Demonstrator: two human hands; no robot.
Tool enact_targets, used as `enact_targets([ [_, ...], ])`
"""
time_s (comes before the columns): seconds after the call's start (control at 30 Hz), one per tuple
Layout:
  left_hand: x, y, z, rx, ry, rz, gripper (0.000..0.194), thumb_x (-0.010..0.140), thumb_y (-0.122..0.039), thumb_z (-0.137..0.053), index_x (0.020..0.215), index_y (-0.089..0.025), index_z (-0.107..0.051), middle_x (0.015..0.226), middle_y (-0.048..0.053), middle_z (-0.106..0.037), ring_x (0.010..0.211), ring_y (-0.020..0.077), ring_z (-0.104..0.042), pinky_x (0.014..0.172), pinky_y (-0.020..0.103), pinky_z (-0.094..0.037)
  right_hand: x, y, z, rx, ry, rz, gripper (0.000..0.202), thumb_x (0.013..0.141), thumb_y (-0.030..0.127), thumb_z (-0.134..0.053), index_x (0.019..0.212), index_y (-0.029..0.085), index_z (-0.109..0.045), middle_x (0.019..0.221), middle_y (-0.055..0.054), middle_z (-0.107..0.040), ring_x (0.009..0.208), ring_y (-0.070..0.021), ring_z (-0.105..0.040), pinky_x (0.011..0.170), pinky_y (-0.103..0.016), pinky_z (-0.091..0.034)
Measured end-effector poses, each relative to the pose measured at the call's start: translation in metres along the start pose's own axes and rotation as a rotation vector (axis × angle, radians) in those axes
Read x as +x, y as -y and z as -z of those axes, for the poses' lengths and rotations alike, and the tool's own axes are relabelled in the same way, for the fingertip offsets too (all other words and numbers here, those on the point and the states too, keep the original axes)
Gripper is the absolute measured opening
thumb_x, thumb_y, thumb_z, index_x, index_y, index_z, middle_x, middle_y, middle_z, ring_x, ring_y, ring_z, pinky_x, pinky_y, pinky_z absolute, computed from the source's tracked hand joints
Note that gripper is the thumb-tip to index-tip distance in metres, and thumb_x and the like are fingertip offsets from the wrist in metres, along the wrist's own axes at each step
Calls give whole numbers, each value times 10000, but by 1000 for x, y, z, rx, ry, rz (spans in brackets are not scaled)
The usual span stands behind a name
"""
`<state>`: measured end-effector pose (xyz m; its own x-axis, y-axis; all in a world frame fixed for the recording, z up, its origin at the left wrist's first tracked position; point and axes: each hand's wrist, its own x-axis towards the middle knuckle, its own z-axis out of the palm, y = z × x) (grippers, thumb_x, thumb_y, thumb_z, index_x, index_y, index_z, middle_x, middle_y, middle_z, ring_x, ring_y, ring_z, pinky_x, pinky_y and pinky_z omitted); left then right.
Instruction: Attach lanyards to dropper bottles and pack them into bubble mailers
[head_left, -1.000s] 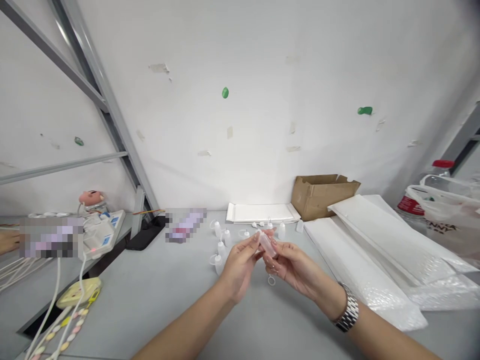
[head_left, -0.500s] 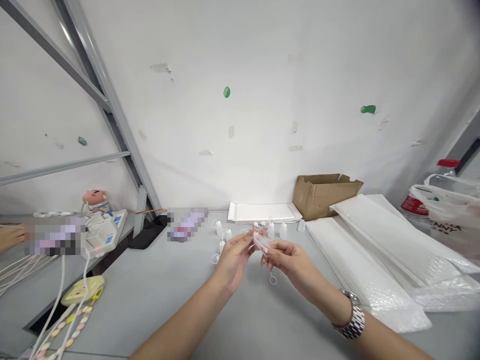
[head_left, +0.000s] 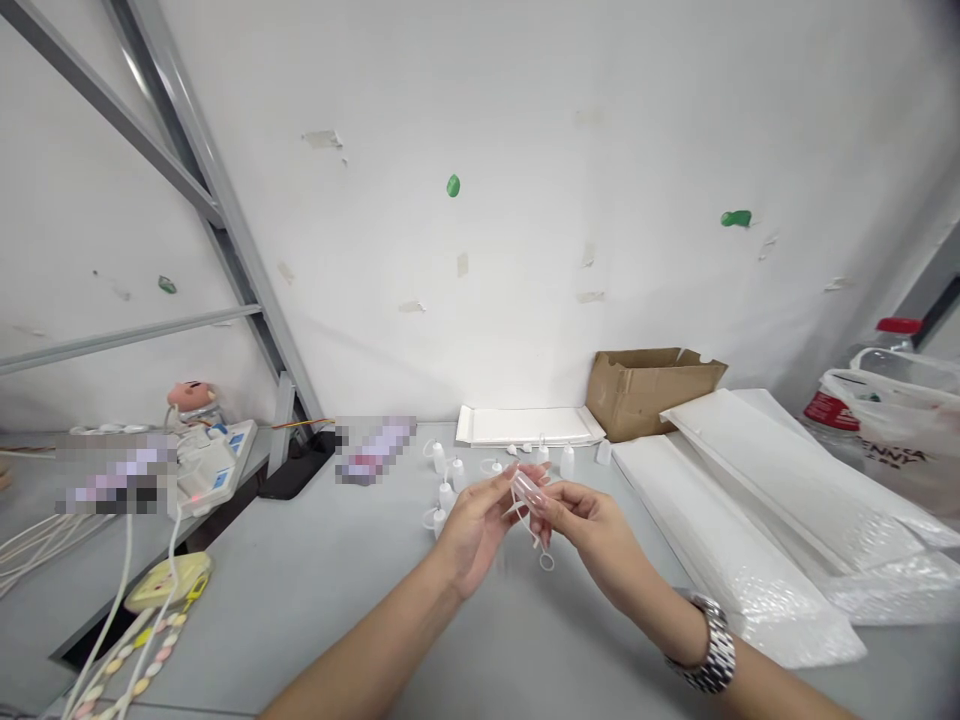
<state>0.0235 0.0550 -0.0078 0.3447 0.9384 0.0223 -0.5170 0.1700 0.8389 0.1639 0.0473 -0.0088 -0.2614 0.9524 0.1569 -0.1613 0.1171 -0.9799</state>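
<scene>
A small translucent plastic squeeze bottle [head_left: 529, 490] is held tilted in the air between both hands. My left hand [head_left: 472, 525] closes its fingertips around the bottle's upper left end. On the other side, my right hand [head_left: 581, 515] pinches the lower right part of it. A thin white strap with a ring [head_left: 547, 562] dangles below the fingers; where it joins is hard to make out. Similar white bottles stand on the table behind and left of the hands, among them one bottle [head_left: 439, 457] with a looped strap and another bottle [head_left: 567, 461].
Behind the bottles lie a flat white tray [head_left: 529, 428] and an open cardboard box [head_left: 649, 390]. Bubble mailers [head_left: 720, 530] cover the right side, with a plastic bag [head_left: 900, 420] beyond. At left are a power strip [head_left: 217, 470], cables and a yellow case [head_left: 169, 583].
The bottle has turned between my fingers, and its strap now shows more fully below. Another person's hand at the far left has mostly left the picture.
</scene>
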Motion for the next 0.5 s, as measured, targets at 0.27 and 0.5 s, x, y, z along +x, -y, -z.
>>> enact_targets([
  [0.27,-1,-9,-4,-10,-52,-49,284,790,-385,-568,912,-157,-686,1080,98,-659,1155,250,-473,955,356,-340,2,-2,2,154,101,-56,319,732,457,-625,660,147,-611,592,-21,-601,532,-112,-501,528,-260,-392],
  [0.5,-2,-1,-6,57,-40,-85,335,792,-430,-543,888,-140,-681,1007,116,-672,1093,264,-512,872,353,-389,-1,-5,-3,89,61,19,290,747,427,-618,656,151,-608,612,-16,-587,565,-121,-520,561,-270,-409],
])
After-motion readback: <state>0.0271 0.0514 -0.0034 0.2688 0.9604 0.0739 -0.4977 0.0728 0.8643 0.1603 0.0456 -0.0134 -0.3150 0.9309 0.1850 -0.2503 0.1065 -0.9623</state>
